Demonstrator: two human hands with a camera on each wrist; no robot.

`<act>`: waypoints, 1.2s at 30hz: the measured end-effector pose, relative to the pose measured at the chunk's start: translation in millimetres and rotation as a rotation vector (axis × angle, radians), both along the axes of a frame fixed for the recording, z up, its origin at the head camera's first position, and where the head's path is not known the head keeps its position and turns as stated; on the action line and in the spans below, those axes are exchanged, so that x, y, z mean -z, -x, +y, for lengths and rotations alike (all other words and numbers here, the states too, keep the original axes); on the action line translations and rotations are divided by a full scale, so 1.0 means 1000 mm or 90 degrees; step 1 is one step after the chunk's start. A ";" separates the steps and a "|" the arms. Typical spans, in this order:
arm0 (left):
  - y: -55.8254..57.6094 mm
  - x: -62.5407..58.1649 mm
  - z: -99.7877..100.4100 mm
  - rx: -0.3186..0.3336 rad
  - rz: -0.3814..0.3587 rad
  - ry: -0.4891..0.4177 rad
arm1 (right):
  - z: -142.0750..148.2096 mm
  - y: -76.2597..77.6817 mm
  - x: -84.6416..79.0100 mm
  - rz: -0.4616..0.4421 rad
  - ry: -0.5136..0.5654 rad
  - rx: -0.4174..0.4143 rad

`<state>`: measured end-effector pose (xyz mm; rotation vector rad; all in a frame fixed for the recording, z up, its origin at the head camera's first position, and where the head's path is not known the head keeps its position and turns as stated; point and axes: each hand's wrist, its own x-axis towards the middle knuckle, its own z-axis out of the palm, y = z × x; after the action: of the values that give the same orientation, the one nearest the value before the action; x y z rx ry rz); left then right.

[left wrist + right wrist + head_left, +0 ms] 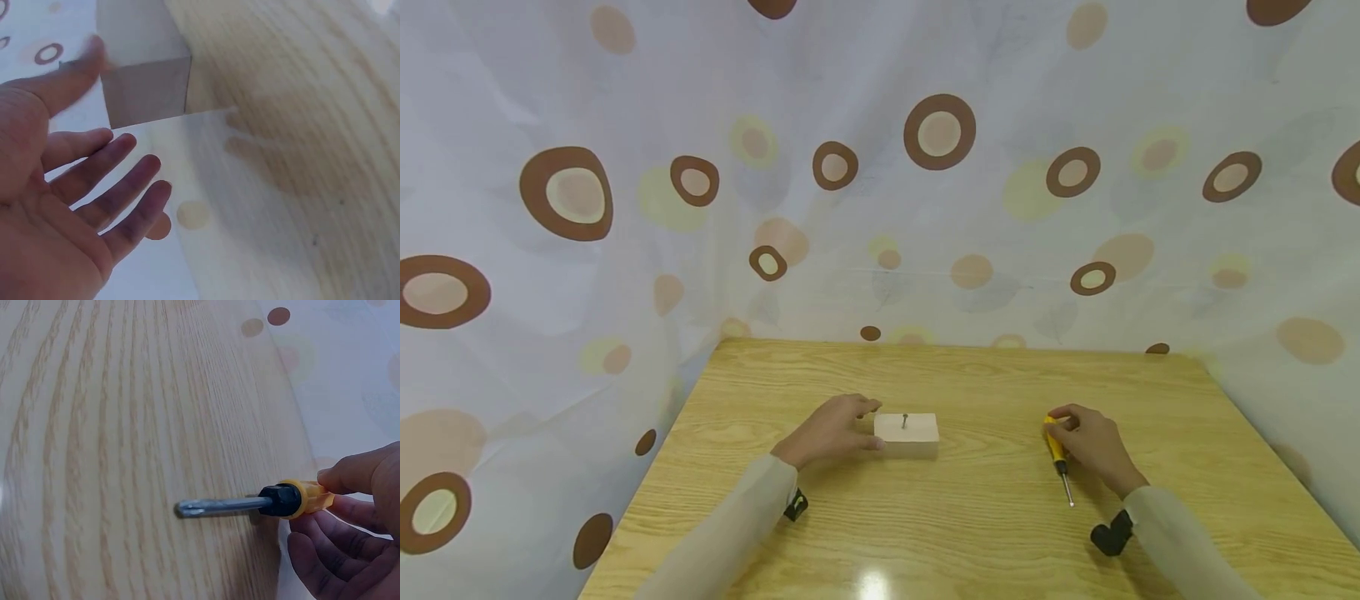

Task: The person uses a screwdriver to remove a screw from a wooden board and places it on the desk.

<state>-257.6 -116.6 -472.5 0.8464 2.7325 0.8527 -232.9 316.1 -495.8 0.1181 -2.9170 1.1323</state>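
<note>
A pale rectangular block (907, 448) lies near the middle of the wooden table, with a screw (905, 421) standing up from its top. My left hand (833, 432) is at the block's left end, thumb and fingers spread apart; in the left wrist view the fingers are loosely extended beside the block (147, 90). Off to the right, my right hand (1093, 446) holds a screwdriver (1056, 442) by its yellow handle, thumb and fingers around it. Its metal shaft points toward the table's near edge, and the right wrist view shows a cross-shaped tip (187, 509).
The wood-grain table (992, 533) spreads under both hands. A white curtain (880, 217) with brown and beige circles surrounds its back and sides. Dark devices, including one black strap piece (1111, 533), sit on both wrists over light sleeves.
</note>
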 end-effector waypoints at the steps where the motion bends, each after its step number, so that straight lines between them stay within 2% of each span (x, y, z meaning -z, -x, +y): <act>1: 0.001 -0.002 0.000 0.000 0.008 -0.005 | 0.000 0.000 -0.001 0.001 0.001 -0.001; 4: 0.005 -0.009 0.004 0.002 0.030 -0.041 | -0.001 0.000 -0.002 0.007 0.002 -0.005; 8: 0.009 -0.015 0.014 0.029 0.080 -0.063 | 0.001 0.000 -0.002 0.009 0.001 -0.008; 13: 0.010 -0.013 0.026 0.029 0.121 -0.052 | 0.003 -0.001 0.004 0.003 0.003 -0.005; 19: 0.009 -0.010 0.034 0.017 0.143 -0.034 | 0.003 -0.003 0.005 0.008 0.005 -0.003; 28: 0.008 -0.012 0.039 0.058 0.174 -0.035 | 0.004 -0.005 0.003 0.011 0.000 -0.012; 36: 0.007 -0.009 0.038 0.065 0.216 -0.017 | 0.005 -0.004 0.004 0.015 0.001 -0.010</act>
<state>-264.6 -78.2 -463.2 1.2271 2.9309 0.7909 -229.2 321.5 -500.3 0.1541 -2.8995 1.1280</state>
